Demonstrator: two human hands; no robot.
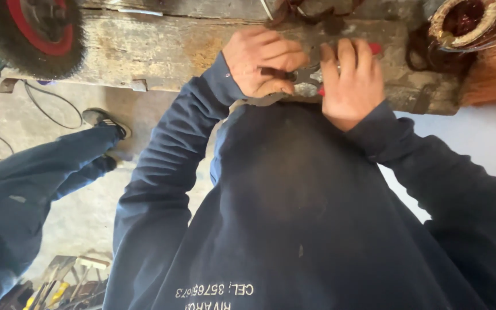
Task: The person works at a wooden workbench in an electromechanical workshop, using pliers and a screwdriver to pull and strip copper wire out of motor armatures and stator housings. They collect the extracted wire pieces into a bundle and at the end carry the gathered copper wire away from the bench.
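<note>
Head view looks straight down the person's dark navy sweatshirt to both hands working at the edge of a worn wooden table (162, 51). The left hand (264, 62) is curled into a loose fist, thumb and fingertips pinched on a small dark piece at the nose of a pair of pliers (307, 77). The right hand (351, 80) is wrapped closed around the pliers' handles, fingers folded over the top, so only a sliver of red grip shows past the fingertips and below the palm. The pliers have a dull grey metal head, scuffed and unpolished, with the pivot visible between the two hands; they sit just above the table edge, close against the person's chest. What the left fingers pinch is too small and shadowed to make out.

The table is a thick plank, bleached and stained, with rust-coloured blotches and a chipped front edge. At its far right stands an electric motor stator (475, 34): a round metal ring packed with reddish-brown copper windings, fine strands fanning out at the side. At top left a wire brush wheel (35, 34) with a red hub and bristly dark rim sits over the plank. Below lies a dusty concrete floor (81, 212).
</note>
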